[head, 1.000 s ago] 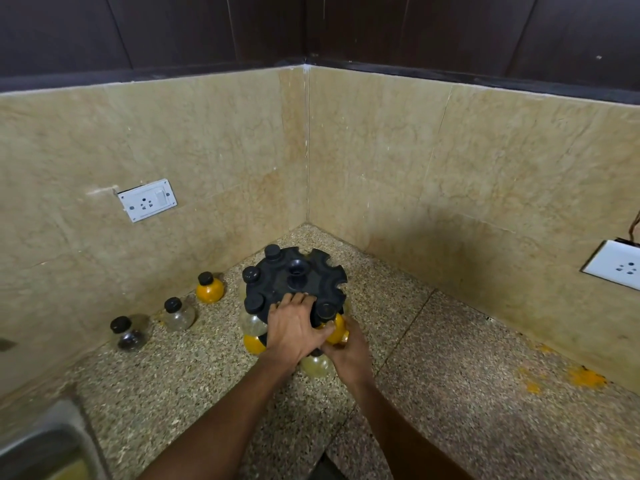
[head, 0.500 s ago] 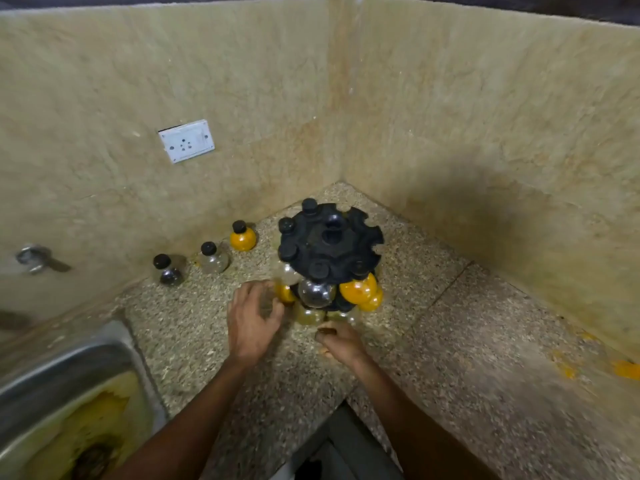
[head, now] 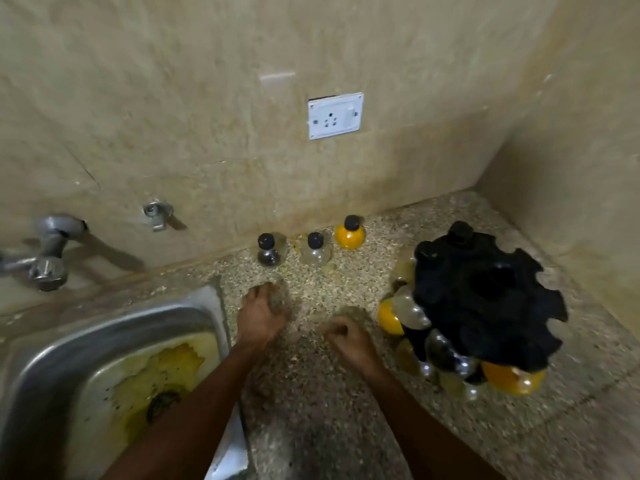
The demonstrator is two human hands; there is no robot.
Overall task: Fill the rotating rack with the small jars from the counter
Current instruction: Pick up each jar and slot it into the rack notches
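The black rotating rack (head: 485,292) stands at the right of the speckled counter, with several jars hanging in its slots, some yellow, some clear. Three small black-capped jars stand by the back wall: a dark one (head: 267,252), a clear one (head: 316,251) and a yellow one (head: 349,233). My left hand (head: 263,313) hovers over the counter below the dark jar, blurred, fingers loosely apart and holding nothing. My right hand (head: 346,337) is just left of the rack, fingers curled in, with nothing seen in it.
A steel sink (head: 104,375) with a stained basin lies at the lower left, its rim close to my left forearm. A tap (head: 45,258) and a wall fitting (head: 157,213) sit above it. A white socket (head: 335,116) is on the back wall.
Both hands have come off the rack and moved left, away from it. The view has swung left and down, so the sink and tap now show.
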